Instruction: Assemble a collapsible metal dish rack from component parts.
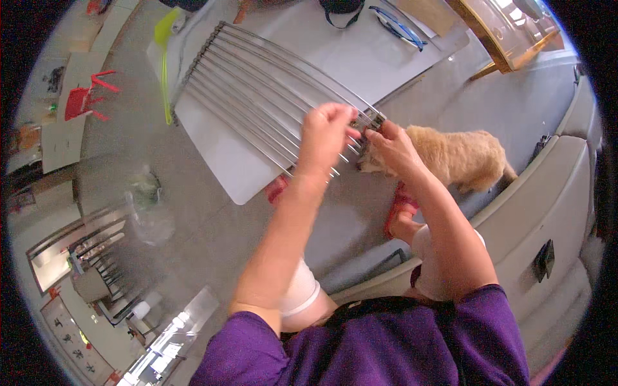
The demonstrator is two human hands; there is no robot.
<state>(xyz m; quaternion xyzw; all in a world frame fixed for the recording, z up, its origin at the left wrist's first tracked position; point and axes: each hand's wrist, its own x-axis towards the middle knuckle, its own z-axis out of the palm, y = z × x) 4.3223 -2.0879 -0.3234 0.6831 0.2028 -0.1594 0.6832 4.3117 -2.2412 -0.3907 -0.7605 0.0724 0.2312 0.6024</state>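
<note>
A rack of long parallel metal rods (257, 83) lies slanted across the white tabletop (222, 151). Its far left ends are joined by a dark linked strip, and its near right ends reach past the table's edge toward me. My right hand (394, 149) pinches the corner of the rack, where a small metal connector (372, 120) sits at the rod ends. Beside it, my left hand (325, 135) is raised over the rod ends with its fingers curled together. Whatever those fingers hold, if anything, is too small to make out. Several lower rods end loose below my left hand.
A tan dog (460, 154) stands on the floor right of my hands, its head near the rod ends. Glasses (398, 29) and a black strap (341, 13) lie at the table's far side. A beige sofa (528, 206) runs along the right. A red stool (78, 101) stands far left.
</note>
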